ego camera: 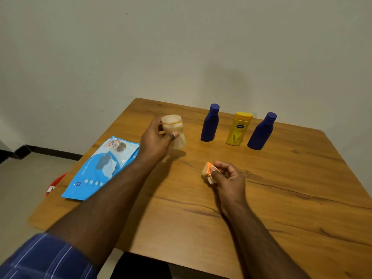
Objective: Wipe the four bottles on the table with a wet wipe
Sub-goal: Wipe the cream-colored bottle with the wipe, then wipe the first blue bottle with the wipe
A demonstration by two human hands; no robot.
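The left hand (155, 137) grips a pale bottle (173, 129) above the table's (281, 198) far-left corner. The right hand (227, 176) pinches the folded wipe (207, 171). A loose grip could drop the bottle.

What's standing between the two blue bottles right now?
In the head view, the yellow bottle stands upright between the left blue bottle and the right blue bottle, touching neither.

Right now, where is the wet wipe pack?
In the head view, the wet wipe pack lies flat near the table's left edge, beside the left forearm.
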